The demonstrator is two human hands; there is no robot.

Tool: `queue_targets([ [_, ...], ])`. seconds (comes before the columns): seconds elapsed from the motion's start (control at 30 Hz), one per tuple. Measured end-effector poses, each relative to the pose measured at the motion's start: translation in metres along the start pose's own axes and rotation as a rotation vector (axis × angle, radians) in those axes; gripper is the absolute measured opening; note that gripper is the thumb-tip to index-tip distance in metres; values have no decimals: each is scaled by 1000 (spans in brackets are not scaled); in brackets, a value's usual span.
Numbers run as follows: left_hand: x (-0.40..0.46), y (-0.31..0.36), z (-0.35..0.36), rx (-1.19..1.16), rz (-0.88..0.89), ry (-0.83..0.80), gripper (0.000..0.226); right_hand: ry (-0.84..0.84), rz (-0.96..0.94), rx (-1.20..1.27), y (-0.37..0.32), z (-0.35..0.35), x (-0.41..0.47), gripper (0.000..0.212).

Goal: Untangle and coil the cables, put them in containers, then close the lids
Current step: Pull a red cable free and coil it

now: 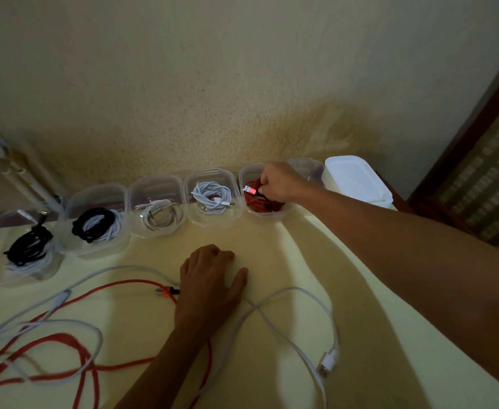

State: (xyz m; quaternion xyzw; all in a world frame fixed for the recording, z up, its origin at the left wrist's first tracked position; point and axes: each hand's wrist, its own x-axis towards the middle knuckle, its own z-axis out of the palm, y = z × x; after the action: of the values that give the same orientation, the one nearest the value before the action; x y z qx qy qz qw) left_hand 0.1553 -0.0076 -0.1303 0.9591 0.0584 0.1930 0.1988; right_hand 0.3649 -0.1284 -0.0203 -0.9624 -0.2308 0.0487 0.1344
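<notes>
Under right hand [277,183], red coil's [261,202] plug [249,190] leftward.

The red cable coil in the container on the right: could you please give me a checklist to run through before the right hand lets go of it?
1. Red cable coil inside its container: ok.
2. Connector tucked below the rim: cannot tell.
3. Right hand grips the coil: ok.
4. Left hand rests flat on the table, free: ok.
5. Lid at hand: cannot tell; a white stack sits beside the containers.
6. All cables stored: not ok; orange cable and white cable lie loose.
</notes>
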Motion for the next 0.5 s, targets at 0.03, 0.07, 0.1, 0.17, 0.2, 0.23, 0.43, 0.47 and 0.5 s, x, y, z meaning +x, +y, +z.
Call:
queue_targets([
  [0.03,0,0,0,-5,-1,3,48,64,-7,9,1,-2,-6,16],
  [0.07,0,0,-1,-15,-5,4,47,140,-24,36,1,-3,-15,19],
  [0.1,1,0,-2,-30,-13,3,46,209,-53,89,1,-3,-28,20],
  [0.17,3,1,-5,-76,-9,14,40,325,-134,234,-1,3,-63,19],
  [0.2,3,2,-8,-118,-6,24,35,361,-169,287,-1,9,-85,20],
  [0.23,5,5,-12,-178,-33,35,31,369,-198,327,-2,18,-109,22],
  [0.43,11,12,-57,-903,-392,8,22,277,-356,118,-17,81,-215,36],
  [0.47,7,11,-66,-916,-372,19,19,314,-374,88,-24,87,-224,33],
  [0.5,-1,9,-72,-873,-349,20,18,343,-391,83,-32,92,-232,31],
])
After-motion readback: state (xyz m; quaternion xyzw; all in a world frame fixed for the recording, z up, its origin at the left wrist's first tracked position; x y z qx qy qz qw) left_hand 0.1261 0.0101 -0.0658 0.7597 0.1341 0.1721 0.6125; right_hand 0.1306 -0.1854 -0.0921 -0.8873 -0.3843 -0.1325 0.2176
